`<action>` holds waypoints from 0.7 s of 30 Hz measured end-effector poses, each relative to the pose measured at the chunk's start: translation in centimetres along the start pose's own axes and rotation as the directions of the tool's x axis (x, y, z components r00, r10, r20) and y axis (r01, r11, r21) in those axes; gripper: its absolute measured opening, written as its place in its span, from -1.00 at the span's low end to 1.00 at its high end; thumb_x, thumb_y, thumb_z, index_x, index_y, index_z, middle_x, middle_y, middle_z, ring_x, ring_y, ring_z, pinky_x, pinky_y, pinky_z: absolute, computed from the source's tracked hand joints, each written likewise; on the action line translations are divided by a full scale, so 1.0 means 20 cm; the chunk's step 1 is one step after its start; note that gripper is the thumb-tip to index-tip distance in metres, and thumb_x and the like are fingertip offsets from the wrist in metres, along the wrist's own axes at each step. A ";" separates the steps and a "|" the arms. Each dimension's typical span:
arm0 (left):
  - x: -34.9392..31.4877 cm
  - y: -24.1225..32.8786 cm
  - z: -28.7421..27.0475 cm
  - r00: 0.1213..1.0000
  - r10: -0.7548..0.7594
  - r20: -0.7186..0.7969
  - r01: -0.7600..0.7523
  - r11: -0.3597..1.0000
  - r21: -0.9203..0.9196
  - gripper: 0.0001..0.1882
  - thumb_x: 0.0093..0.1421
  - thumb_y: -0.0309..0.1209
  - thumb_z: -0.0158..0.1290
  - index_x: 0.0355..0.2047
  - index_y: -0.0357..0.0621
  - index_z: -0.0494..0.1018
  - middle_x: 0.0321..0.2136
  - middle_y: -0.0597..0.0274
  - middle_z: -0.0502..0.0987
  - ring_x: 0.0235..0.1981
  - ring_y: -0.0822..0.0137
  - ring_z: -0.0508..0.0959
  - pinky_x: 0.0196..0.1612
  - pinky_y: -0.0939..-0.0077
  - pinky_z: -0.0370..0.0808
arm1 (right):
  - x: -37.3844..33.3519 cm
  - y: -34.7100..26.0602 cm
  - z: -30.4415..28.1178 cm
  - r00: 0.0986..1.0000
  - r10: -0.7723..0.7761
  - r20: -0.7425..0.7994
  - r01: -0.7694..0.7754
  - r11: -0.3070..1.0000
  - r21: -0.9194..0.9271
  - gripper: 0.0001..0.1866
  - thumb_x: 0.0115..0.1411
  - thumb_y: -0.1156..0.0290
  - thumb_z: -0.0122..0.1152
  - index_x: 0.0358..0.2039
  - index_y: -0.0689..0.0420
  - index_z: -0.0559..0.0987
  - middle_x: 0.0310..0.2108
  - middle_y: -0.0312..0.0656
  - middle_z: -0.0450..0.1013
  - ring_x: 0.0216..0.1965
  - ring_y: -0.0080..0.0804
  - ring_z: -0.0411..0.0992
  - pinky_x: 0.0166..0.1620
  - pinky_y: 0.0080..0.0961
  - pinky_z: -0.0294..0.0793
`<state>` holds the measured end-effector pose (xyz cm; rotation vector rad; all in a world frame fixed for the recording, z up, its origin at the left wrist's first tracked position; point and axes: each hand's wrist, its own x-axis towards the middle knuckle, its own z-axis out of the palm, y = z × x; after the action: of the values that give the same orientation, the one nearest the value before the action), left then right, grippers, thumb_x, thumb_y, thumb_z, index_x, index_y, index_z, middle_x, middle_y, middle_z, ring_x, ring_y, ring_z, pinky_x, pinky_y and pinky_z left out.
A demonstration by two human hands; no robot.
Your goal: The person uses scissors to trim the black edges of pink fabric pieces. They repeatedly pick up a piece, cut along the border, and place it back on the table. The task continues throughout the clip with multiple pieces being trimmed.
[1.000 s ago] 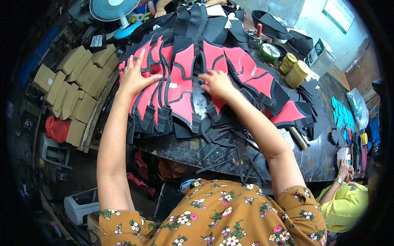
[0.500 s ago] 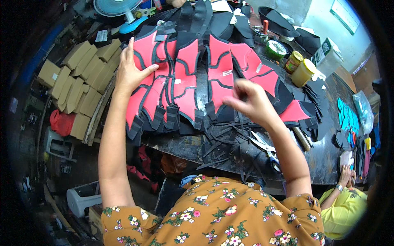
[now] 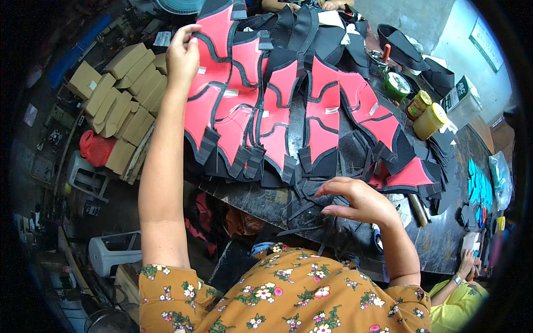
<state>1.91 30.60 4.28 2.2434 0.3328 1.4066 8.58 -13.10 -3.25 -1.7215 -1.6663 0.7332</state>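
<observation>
At the left of the worktable, my left hand (image 3: 184, 58) pinches the outer edge of a pink fabric panel with black trim (image 3: 215, 39). That panel is raised over its neighbours and has dark tabs at its ends. More pink-and-black panels (image 3: 323, 119) lie overlapping to its right. My right hand (image 3: 358, 201) hovers near the table's front edge with thumb and fingers apart, holding nothing. Beneath it are loose black strips (image 3: 305, 208). A pair of scissors (image 3: 378, 238) lies mostly hidden behind my right wrist; part of its handle shows.
Jars (image 3: 430, 122) and a green tub (image 3: 396, 85) stand at the table's back right. Black pieces (image 3: 319, 41) pile up along the far side. Cardboard boxes (image 3: 125, 61) stack at the left, above a grey stool (image 3: 114, 252). A co-worker's hands (image 3: 468, 263) work at the right.
My left hand has closed on the leftmost panel and lifted it up and away. My right hand has drawn back from the panels toward the front edge and opened. The whole view has shifted slightly.
</observation>
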 end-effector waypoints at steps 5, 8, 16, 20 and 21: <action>-0.27 -0.03 0.27 0.979 0.148 0.143 -0.203 0.567 0.798 -0.41 0.20 0.04 -0.04 0.20 0.17 0.26 0.17 -0.05 0.29 0.17 -0.15 0.28 0.16 -0.17 0.19 | 0.08 0.01 0.04 1.000 0.009 0.024 -0.009 1.000 -0.018 -0.63 0.09 0.30 0.29 -0.13 0.22 0.51 -0.17 -0.05 0.48 -0.08 -0.06 0.43 -0.03 -0.29 0.41; -0.37 -0.24 0.31 0.968 -0.154 0.198 -0.011 0.762 0.648 -0.33 0.23 0.14 -0.13 0.25 0.11 0.19 0.20 -0.04 0.26 0.21 -0.10 0.25 0.18 -0.18 0.15 | 0.08 0.02 0.05 0.998 0.035 0.045 -0.033 0.999 -0.038 -0.64 0.10 0.28 0.27 -0.14 0.20 0.51 -0.18 -0.04 0.47 -0.11 -0.04 0.44 -0.05 -0.27 0.42; -0.39 -0.35 0.32 0.979 -0.050 0.198 -0.091 0.763 0.640 -0.33 0.26 0.15 -0.20 0.26 0.08 0.17 0.20 -0.04 0.25 0.22 -0.06 0.24 0.20 -0.12 0.11 | 0.00 0.08 -0.14 0.916 0.073 -0.395 -0.104 0.993 -0.058 -0.72 0.04 0.44 0.31 -0.21 0.20 0.55 -0.21 -0.13 0.52 -0.11 -0.17 0.48 -0.01 -0.31 0.43; -0.40 -0.27 0.28 0.977 -0.014 0.212 -0.099 0.852 0.514 -0.26 0.23 0.16 -0.13 0.29 0.05 0.09 0.21 -0.01 0.25 0.23 -0.04 0.23 0.17 -0.20 0.12 | -0.04 0.22 -0.19 0.841 0.045 -0.540 -0.385 0.751 -0.536 -0.42 -0.07 0.16 0.39 0.00 0.04 0.51 0.07 -0.04 0.35 0.14 -0.06 0.26 0.19 -0.06 0.17; -0.38 -0.26 0.26 0.977 -0.021 0.213 -0.088 0.868 0.490 -0.24 0.22 0.16 -0.12 0.30 0.04 0.08 0.21 -0.01 0.25 0.24 -0.04 0.23 0.16 -0.23 0.12 | -0.06 0.27 -0.21 0.826 0.107 -0.554 -0.505 0.577 -0.642 -0.35 -0.10 0.09 0.41 0.04 -0.01 0.50 0.14 -0.03 0.29 0.21 -0.03 0.18 0.24 0.05 0.08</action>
<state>3.45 30.42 -6.27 2.7990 0.6479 1.1739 15.13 -14.65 -4.65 -2.5857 -1.3939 -0.3780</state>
